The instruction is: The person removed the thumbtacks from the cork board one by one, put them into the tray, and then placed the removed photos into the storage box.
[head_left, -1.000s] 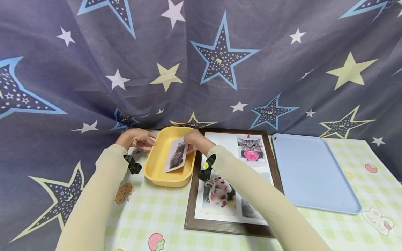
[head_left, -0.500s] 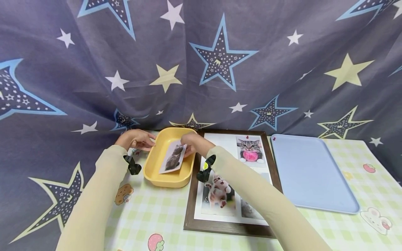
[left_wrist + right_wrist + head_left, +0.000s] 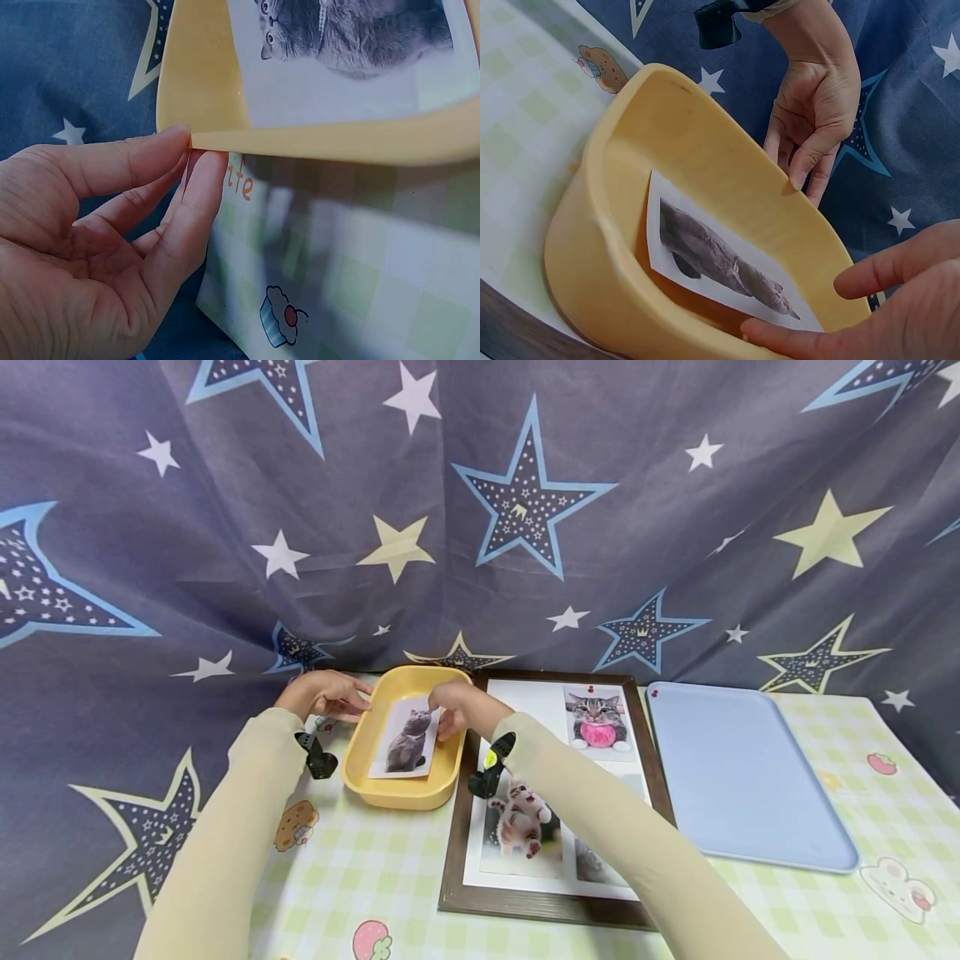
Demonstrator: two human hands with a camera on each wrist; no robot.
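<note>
A yellow plastic basin [image 3: 401, 797] stands at the left of the table, with a photo of a grey cat [image 3: 408, 743] lying inside it. My left hand [image 3: 330, 695] pinches the basin's left rim between thumb and fingers, as the left wrist view [image 3: 135, 217] shows close up. Over the basin's right side is my right hand [image 3: 461, 703], beside the photo's edge. In the right wrist view its fingers [image 3: 787, 337] are spread apart, and the photo lies loose below them.
Right of the basin lies a brown picture frame [image 3: 555, 907] with several cat photos on its white backing. A red pushpin [image 3: 591, 689] sits atop one photo. Further right is a pale blue tray [image 3: 750, 777], with another red pushpin [image 3: 655, 693] at its corner. A starry curtain [image 3: 300, 568] hangs behind.
The cat photo has moved down and left into the basin and now lies flatter. My right hand has shifted slightly left and let go of it. My left hand has stayed at the rim.
</note>
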